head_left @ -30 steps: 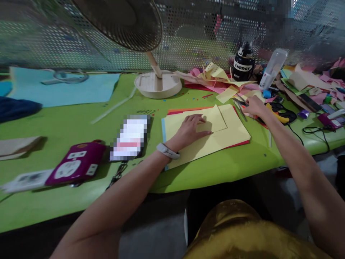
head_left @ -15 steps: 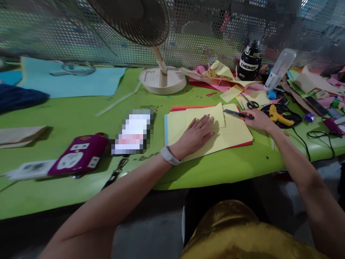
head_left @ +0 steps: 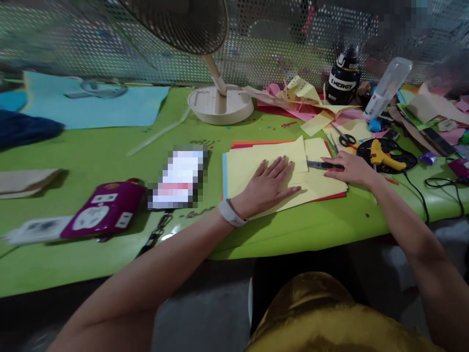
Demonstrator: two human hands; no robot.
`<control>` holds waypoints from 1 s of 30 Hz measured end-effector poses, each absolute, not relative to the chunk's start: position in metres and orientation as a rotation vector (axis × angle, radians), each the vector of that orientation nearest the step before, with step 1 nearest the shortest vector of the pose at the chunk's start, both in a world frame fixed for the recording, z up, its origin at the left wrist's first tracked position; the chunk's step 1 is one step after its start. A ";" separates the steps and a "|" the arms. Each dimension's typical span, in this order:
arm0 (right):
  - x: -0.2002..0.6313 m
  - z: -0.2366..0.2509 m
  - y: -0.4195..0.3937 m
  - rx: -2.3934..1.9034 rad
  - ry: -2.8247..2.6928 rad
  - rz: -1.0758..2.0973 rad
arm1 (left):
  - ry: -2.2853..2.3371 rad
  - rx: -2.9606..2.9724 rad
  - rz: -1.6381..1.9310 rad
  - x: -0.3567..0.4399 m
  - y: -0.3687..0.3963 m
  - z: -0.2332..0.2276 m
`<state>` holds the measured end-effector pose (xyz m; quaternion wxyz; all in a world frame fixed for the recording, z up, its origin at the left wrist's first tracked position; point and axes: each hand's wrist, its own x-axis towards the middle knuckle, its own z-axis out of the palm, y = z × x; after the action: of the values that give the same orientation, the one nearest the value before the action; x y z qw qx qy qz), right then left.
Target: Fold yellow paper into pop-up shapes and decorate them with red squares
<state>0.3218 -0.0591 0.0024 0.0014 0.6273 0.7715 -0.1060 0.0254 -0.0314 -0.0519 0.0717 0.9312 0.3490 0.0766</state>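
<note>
Now, change: right hand (head_left: 350, 168) has brought a cutter (head_left: 324, 165) from the clutter onto the yellow paper (head_left: 256, 164).
Right hand: grasping the cutter.
Left hand (head_left: 269, 186): open, flat, pressing the paper.

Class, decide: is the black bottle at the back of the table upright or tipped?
Upright: the black bottle stands on its base, cap on top.
</note>
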 end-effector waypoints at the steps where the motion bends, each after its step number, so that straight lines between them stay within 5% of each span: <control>1: 0.324 0.002 -0.060 1.930 2.467 -0.336 | 1.048 2.806 0.227 0.025 -0.032 -0.051; 30: 0.315 -0.011 -0.068 1.777 2.750 -0.080 | 1.022 2.850 0.240 0.023 -0.033 -0.049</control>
<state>0.3151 -0.0681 -0.0107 -0.0668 0.5412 0.8379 -0.0244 0.0229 -0.0332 -0.0493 0.0523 0.9370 0.3362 0.0788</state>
